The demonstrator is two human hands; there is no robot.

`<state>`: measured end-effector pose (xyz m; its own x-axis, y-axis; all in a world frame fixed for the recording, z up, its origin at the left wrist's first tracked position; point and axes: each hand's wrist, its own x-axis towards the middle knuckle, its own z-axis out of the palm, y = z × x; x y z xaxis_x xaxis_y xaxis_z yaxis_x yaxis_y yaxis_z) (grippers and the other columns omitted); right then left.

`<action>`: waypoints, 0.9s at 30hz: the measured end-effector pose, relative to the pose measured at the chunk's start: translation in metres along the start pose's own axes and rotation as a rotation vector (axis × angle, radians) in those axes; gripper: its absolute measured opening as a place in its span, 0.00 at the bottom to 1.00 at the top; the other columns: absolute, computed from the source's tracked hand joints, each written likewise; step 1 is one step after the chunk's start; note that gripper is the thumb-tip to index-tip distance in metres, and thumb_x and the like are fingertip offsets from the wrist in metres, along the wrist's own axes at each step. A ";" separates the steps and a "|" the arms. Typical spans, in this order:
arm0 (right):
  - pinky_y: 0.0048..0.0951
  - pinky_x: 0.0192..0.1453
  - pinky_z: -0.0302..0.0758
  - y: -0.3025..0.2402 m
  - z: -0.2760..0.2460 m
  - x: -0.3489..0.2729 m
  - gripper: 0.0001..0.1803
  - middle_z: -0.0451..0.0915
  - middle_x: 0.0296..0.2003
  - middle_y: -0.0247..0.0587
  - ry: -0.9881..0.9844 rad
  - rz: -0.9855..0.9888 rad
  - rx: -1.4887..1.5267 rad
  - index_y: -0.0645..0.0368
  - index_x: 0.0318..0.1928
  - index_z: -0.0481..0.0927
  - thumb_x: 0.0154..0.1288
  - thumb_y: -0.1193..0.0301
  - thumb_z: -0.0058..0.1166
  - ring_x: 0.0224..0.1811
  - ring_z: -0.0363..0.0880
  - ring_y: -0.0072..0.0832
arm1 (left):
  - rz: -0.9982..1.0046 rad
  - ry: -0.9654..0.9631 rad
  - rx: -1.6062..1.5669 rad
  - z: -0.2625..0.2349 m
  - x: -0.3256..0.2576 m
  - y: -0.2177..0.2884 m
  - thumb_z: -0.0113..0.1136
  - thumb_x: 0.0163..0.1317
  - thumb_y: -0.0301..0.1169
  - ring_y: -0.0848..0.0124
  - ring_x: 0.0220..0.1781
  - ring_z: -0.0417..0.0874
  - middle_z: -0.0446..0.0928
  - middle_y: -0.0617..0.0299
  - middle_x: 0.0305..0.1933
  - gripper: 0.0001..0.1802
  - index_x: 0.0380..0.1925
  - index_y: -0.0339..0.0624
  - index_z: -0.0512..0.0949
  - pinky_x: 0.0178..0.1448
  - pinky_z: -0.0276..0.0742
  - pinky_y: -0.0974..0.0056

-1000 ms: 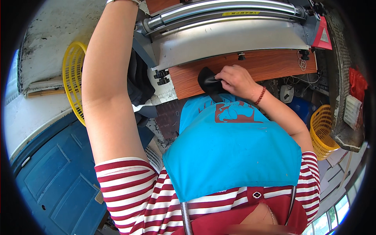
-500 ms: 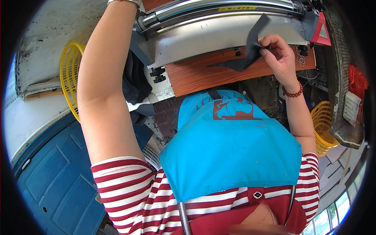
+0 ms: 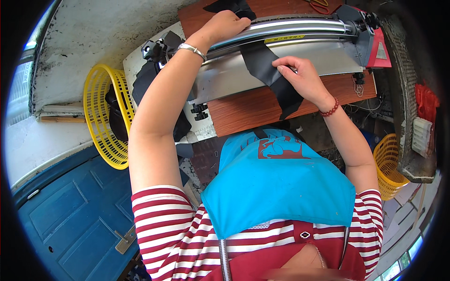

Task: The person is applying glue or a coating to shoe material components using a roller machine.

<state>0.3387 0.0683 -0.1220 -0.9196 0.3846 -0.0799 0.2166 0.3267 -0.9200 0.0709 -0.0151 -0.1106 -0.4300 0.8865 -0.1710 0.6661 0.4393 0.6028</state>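
"Across the metal plate (image 3: 328,54): what item?"
"Black strip (image 3: 263,64), one; right hand (image 3: 302,77), fingers narrow, pinching the edge."
"Left hand (image 3: 224,27)?"
"Over the steel roller (image 3: 300,27), left part; finger grip: cannot tell."

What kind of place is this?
Probably a small workshop: there's a roller machine, a black piece in the right hand, and a yellow basket holding dark material.

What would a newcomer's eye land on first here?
Probably the bright blue apron in the middle. Above it, the right hand pinches a flat black piece at a shiny roller machine. At left, a large yellow basket stands out.
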 end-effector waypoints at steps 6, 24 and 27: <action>0.32 0.53 0.79 0.017 -0.003 0.033 0.10 0.88 0.42 0.46 0.164 -0.067 -0.146 0.63 0.46 0.85 0.69 0.71 0.58 0.45 0.86 0.36 | -0.127 -0.119 0.068 0.001 0.016 0.006 0.54 0.63 0.56 0.50 0.43 0.86 0.86 0.42 0.43 0.33 0.37 0.31 0.87 0.54 0.79 0.54; 0.26 0.36 0.76 0.031 0.020 -0.093 0.08 0.82 0.36 0.38 0.639 -0.068 -0.154 0.62 0.46 0.83 0.67 0.79 0.59 0.32 0.80 0.27 | -0.254 -0.110 0.065 0.010 0.098 -0.039 0.77 0.48 0.42 0.65 0.33 0.85 0.84 0.57 0.35 0.21 0.31 0.34 0.84 0.31 0.84 0.61; 0.23 0.30 0.72 0.047 0.035 -0.119 0.08 0.80 0.34 0.37 0.688 0.017 -0.168 0.62 0.46 0.83 0.68 0.79 0.59 0.26 0.75 0.21 | -0.274 -0.217 0.034 0.018 0.103 -0.026 0.73 0.55 0.38 0.69 0.37 0.81 0.80 0.64 0.34 0.12 0.30 0.44 0.82 0.34 0.83 0.60</action>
<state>0.4465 0.0078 -0.1691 -0.5120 0.8310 0.2175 0.3280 0.4232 -0.8446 0.0205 0.0670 -0.1579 -0.4582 0.7437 -0.4868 0.5654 0.6665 0.4860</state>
